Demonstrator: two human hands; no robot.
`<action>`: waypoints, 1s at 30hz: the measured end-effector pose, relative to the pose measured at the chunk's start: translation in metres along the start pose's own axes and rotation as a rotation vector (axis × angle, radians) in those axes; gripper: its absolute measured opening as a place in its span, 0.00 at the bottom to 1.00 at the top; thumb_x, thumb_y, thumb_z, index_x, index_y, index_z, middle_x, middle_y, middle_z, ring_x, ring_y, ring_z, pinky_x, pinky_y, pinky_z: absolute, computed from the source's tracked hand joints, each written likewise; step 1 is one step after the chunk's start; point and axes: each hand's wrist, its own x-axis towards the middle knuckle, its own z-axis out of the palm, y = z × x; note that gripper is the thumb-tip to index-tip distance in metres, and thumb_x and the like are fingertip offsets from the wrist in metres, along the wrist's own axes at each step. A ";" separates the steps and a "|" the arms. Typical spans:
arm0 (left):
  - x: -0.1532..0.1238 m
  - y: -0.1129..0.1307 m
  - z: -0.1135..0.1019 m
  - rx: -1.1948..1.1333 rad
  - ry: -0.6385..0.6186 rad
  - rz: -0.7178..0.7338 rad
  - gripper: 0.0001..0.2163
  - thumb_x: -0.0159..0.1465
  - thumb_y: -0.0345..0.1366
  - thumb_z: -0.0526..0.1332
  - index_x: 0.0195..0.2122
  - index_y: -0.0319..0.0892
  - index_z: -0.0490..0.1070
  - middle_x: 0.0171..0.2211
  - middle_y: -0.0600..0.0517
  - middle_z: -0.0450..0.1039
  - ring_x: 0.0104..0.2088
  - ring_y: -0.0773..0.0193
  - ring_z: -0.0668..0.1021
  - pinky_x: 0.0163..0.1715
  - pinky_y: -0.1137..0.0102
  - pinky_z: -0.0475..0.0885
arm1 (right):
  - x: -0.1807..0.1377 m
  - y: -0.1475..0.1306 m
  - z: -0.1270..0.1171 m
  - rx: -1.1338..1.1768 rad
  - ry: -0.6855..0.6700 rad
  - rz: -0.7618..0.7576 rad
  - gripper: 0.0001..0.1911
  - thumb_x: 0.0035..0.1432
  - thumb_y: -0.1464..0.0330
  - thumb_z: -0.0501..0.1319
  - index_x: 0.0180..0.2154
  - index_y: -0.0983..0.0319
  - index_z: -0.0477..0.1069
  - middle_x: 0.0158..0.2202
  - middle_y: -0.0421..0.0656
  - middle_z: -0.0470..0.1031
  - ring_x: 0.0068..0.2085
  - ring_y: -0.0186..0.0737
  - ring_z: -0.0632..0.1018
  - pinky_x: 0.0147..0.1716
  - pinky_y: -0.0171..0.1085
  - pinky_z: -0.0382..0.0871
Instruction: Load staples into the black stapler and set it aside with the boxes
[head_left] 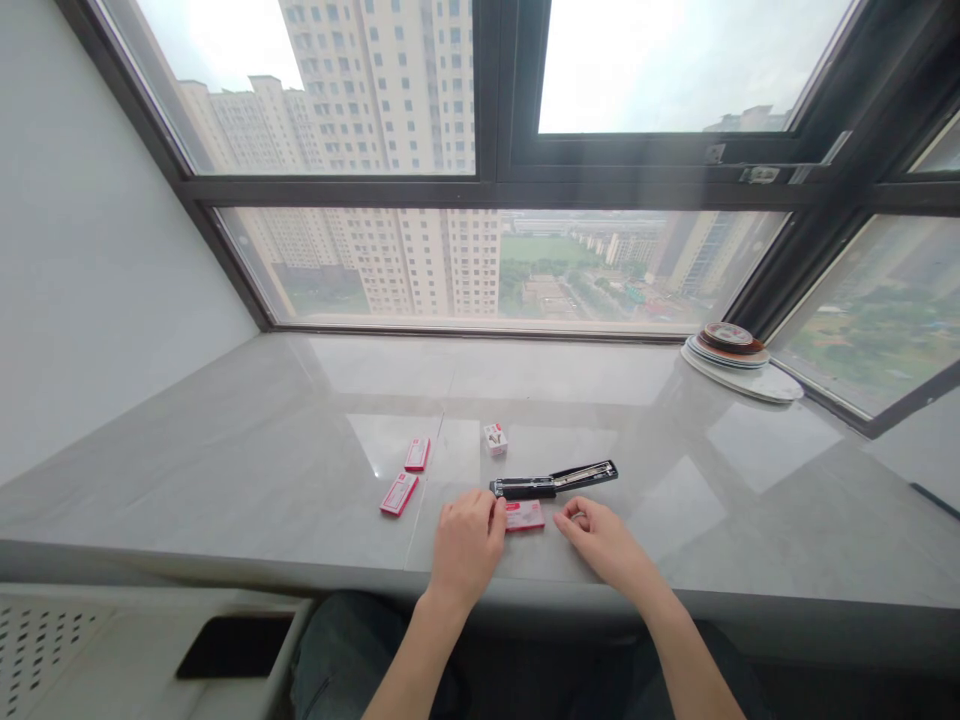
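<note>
Black stapler (525,489) lay open beyond one pink box (526,515); whether left fingers (481,504) or right fingers (589,509) grasped anything was unclear

Bright daylight, overexposed sky (660,65), glossy reflections

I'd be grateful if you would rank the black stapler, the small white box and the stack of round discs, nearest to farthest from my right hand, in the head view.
From your right hand:
1. Black stapler: just beyond it, opened out.
2. Small white box: left, beyond the stapler.
3. Stack of round discs: far right, by the window corner.
</note>
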 end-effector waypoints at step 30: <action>-0.007 -0.007 -0.011 0.099 0.088 0.045 0.07 0.63 0.39 0.69 0.42 0.50 0.77 0.42 0.49 0.71 0.47 0.52 0.72 0.50 0.56 0.64 | 0.076 -0.051 -0.011 -0.228 -0.049 -0.363 0.14 0.55 0.57 0.68 0.38 0.59 0.75 0.22 0.32 0.65 0.26 0.34 0.69 0.28 0.33 0.54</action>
